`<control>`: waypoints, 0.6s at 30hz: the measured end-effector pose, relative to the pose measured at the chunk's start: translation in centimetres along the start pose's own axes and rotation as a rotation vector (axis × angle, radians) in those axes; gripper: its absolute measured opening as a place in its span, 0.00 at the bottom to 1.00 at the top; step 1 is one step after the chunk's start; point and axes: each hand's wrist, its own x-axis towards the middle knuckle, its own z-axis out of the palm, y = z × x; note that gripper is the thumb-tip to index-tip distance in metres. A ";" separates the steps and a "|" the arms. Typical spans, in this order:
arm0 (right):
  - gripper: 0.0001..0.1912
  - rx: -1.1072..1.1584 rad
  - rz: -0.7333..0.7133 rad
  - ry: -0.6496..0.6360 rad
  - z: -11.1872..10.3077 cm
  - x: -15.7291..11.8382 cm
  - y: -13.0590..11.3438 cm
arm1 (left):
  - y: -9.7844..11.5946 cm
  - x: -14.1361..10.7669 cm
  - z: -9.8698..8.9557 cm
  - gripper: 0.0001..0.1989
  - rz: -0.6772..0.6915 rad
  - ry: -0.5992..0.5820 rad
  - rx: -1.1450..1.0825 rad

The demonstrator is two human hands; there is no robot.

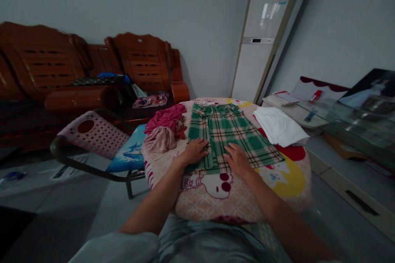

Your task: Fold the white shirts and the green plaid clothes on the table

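Observation:
A green plaid garment (pixel 226 131), with cream and dark stripes, lies spread on a table under a pink patterned blanket (pixel 243 201). Its left part is folded inward over the rest. My left hand (pixel 196 151) rests flat on that folded part near the close edge, fingers stretched out. On the garment's middle lies my right hand (pixel 237 158), fingers apart and holding nothing. Left of the garment are a crumpled magenta cloth (pixel 165 118) and a dusty pink cloth (pixel 160 139). A folded white garment (pixel 279 125) sits at the right.
A chair with a pink woven back (pixel 98 135) and a blue cushion (pixel 129 152) stands left of the table. Behind it are wooden armchairs (pixel 142 61). A tall white air conditioner (pixel 259 28) stands at the back, and a glass shelf (pixel 348 123) is on the right.

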 end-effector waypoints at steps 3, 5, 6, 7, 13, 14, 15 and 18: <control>0.19 0.068 -0.161 -0.011 -0.7 0.5 -1.3 | -0.3 2.2 -1.7 0.22 -0.002 -0.015 -0.034; 0.19 0.103 -0.287 -0.083 -0.7 0.6 -2.3 | -0.5 4.5 -2.5 0.19 -0.042 0.033 0.006; 0.19 0.110 -0.330 -0.130 -0.5 0.6 -2.8 | -0.6 5.8 -2.8 0.19 -0.064 0.057 0.034; 0.18 0.110 -0.355 -0.177 -0.3 0.5 -3.2 | -0.8 7.1 -3.0 0.19 -0.088 0.071 0.056; 0.18 0.094 -0.312 -0.270 0.6 -0.1 -3.7 | -2.9 13.8 -2.5 0.16 -0.209 0.031 0.118; 0.18 0.097 -0.308 -0.277 0.5 -0.1 -3.7 | -3.4 14.6 -2.2 0.16 -0.219 0.016 0.121; 0.18 0.101 -0.305 -0.285 0.4 -0.1 -3.7 | -3.9 15.4 -2.0 0.17 -0.228 0.002 0.122; 0.19 0.114 -0.282 -0.304 0.2 -0.1 -3.9 | -5.3 17.3 -1.1 0.20 -0.265 -0.032 0.116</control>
